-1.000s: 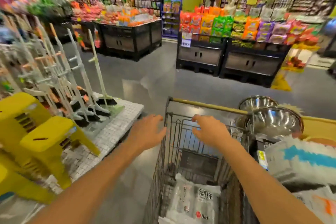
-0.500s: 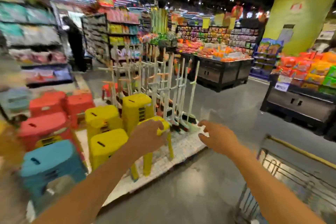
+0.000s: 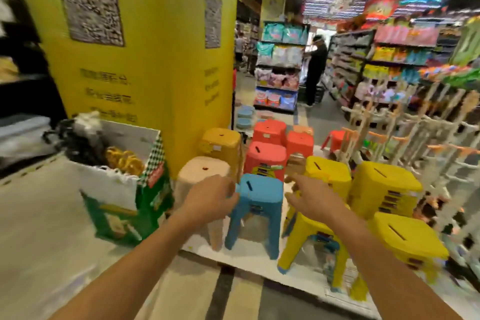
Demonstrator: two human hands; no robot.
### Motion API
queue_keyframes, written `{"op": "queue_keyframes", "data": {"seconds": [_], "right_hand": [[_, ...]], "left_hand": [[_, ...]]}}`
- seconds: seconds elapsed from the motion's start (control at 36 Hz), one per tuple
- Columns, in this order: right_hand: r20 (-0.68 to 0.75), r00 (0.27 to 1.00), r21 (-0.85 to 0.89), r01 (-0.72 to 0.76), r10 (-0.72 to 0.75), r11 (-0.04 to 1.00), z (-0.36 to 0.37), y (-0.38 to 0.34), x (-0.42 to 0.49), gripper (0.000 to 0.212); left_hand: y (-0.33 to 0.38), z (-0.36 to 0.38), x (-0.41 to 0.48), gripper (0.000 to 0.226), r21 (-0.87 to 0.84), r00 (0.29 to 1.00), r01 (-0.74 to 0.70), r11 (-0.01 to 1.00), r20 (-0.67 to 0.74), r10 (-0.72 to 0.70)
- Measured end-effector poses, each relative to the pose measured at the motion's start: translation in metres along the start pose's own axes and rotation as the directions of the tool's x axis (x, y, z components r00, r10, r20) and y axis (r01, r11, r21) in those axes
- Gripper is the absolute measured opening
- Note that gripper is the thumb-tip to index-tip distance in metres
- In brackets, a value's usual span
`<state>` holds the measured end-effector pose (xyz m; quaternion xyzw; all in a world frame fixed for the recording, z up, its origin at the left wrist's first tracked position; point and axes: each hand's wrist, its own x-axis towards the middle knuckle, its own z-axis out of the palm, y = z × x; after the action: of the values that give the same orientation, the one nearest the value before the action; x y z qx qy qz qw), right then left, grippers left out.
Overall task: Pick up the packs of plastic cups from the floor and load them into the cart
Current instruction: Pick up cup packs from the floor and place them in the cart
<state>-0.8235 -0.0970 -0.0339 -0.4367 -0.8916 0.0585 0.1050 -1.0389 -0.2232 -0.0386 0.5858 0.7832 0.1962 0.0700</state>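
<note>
Both of the person's hands are stretched out in front at about the same height, and neither holds anything. The left hand [image 3: 210, 197] shows its back, fingers loosely bent. The right hand [image 3: 309, 197] has its fingers spread and lightly curved. A blue stool [image 3: 259, 189] stands just beyond the gap between them, with yellow stools [image 3: 384, 184] beyond and to the right of the right hand. To the left of the left hand a green and white box [image 3: 124, 189] sits on the floor [image 3: 39, 228], with a yellow pillar [image 3: 145, 60] behind it.

Neither the packs of cups nor the cart is in view here, and the whole picture is smeared, so where they lie cannot be told. The step in hand looks like a search for the next pack.

To do it well, the person would likely need to steady the head and look lower, along the floor near the feet and to either side of the arms. The hands should stay relaxed and free until a pack is found. Cups in film wrap are probably light but long and floppy, so a grasp with both hands near the middle should stop the pack sagging. The stools close ahead of the hands could be knocked by a careless reach.
</note>
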Motion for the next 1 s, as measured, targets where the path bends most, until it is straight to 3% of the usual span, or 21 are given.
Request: {"op": "queue_keyframes", "data": {"seconds": [0.14, 0.22, 0.5, 0.61, 0.78, 1.0], "right_hand": [[0.08, 0.958, 0.012, 0.276, -0.276, 0.961, 0.026, -0.073, 0.068, 0.037], [0.131, 0.905, 0.068, 0.399, -0.405, 0.914, 0.042, -0.115, 0.093, 0.04], [0.177, 0.638, 0.211, 0.719, -0.75, 0.662, 0.1, -0.233, 0.103, 0.036], [0.221, 0.543, 0.255, 0.77, -0.81, 0.585, 0.118, -0.263, 0.087, 0.039], [0.236, 0.41, 0.283, 0.838, -0.881, 0.466, 0.14, -0.297, 0.066, 0.035], [0.27, 0.343, 0.318, 0.85, -0.9, 0.419, 0.155, -0.329, 0.058, 0.038]], "left_hand": [[-0.067, -0.025, -0.032, 0.024, 0.018, 0.973, 0.216, 0.976, -0.08, -0.214], [-0.099, -0.037, -0.057, 0.024, 0.025, 0.922, 0.365, 0.931, -0.15, -0.358], [-0.141, -0.052, -0.173, 0.033, -0.076, 0.602, 0.764, 0.64, -0.271, -0.751], [-0.14, -0.046, -0.208, 0.035, -0.094, 0.505, 0.83, 0.55, -0.291, -0.812], [-0.141, -0.038, -0.241, 0.036, -0.088, 0.417, 0.884, 0.46, -0.3, -0.858], [-0.156, -0.037, -0.263, 0.034, -0.103, 0.351, 0.909, 0.404, -0.331, -0.876]]}}
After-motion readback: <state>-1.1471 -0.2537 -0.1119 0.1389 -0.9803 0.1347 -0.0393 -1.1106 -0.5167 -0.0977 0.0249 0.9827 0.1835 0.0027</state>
